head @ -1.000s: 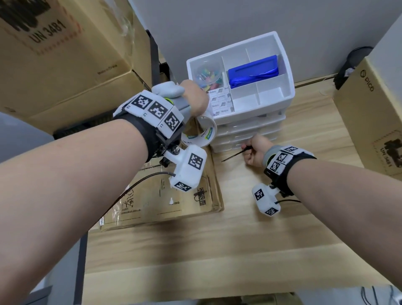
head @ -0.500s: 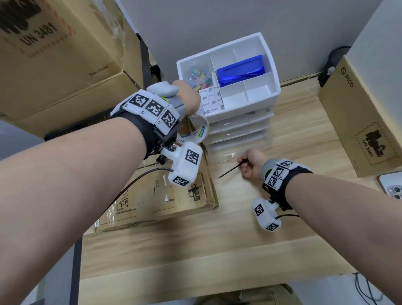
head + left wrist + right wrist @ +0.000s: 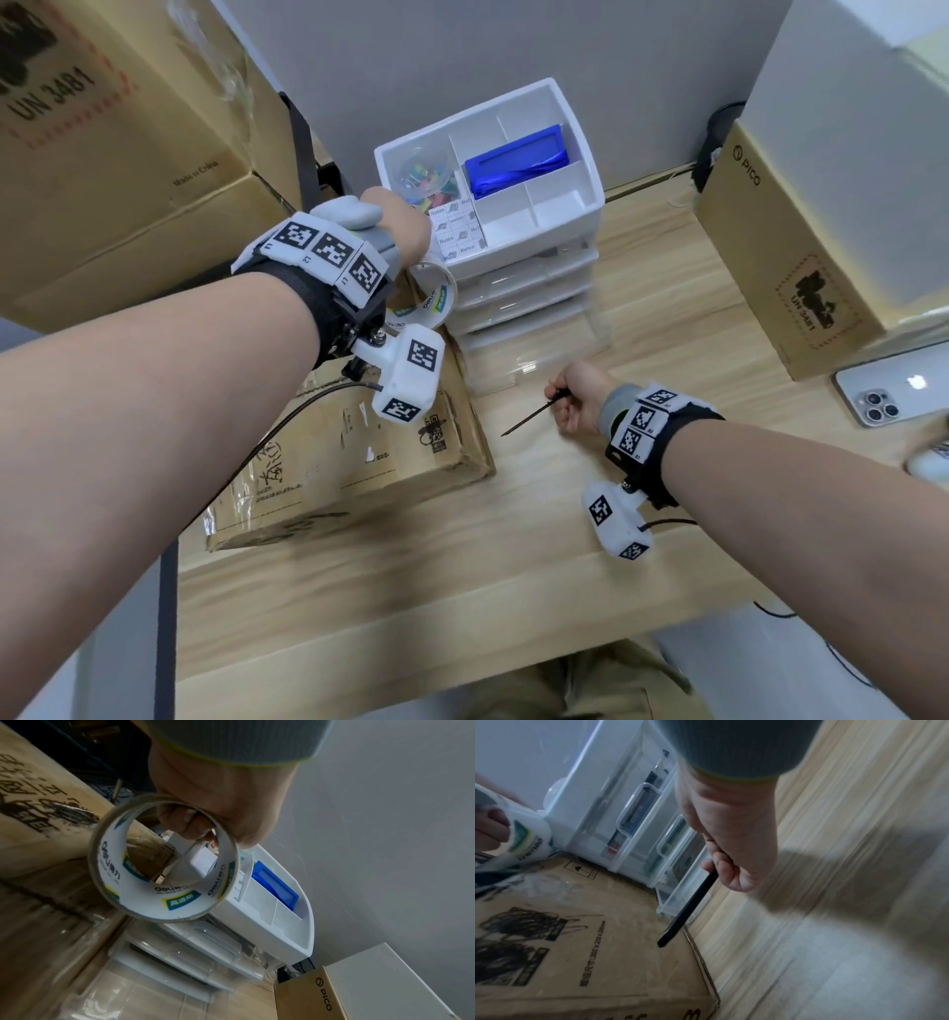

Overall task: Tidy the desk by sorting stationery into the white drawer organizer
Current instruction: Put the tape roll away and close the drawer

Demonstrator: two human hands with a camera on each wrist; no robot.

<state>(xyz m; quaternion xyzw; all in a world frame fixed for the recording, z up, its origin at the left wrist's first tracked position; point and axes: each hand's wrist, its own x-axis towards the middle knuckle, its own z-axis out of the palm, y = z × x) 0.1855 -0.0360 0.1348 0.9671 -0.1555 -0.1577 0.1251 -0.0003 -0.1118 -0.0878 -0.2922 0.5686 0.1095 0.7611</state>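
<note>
Gripping a thin black pen [image 3: 534,414] in a closed fist, the right hand [image 3: 577,397] sits low over the wooden desk [image 3: 513,514], just in front of the pulled-out bottom drawer [image 3: 534,354] of the white drawer organizer [image 3: 544,241]. Pen long axis runs diagonally: one end buried in the fist, the free tip sticking out to the person's left and slightly toward them, angled down toward the desk. In the right wrist view the pen [image 3: 687,908] leaves the curled fingers [image 3: 721,866] and its tip ends over the edge of the flat cardboard box [image 3: 590,943]; cannot tell whether the tip touches anything.

Left hand [image 3: 405,226] is raised beside the organizer's left front corner, fingers curled through the core of a tape roll [image 3: 429,303], holding it. Left wrist view: tape roll [image 3: 164,862] hangs from the fingers [image 3: 187,821], its open hole facing the camera, roll axis roughly horizontal.

Organizer top tray holds a blue box [image 3: 518,162] in a rear compartment, coloured clips [image 3: 426,177] in a clear cup at rear left, sticky notes [image 3: 457,231] at front left. Phone [image 3: 893,385] lies on the desk far right, camera side up, near a brown carton [image 3: 780,257].
</note>
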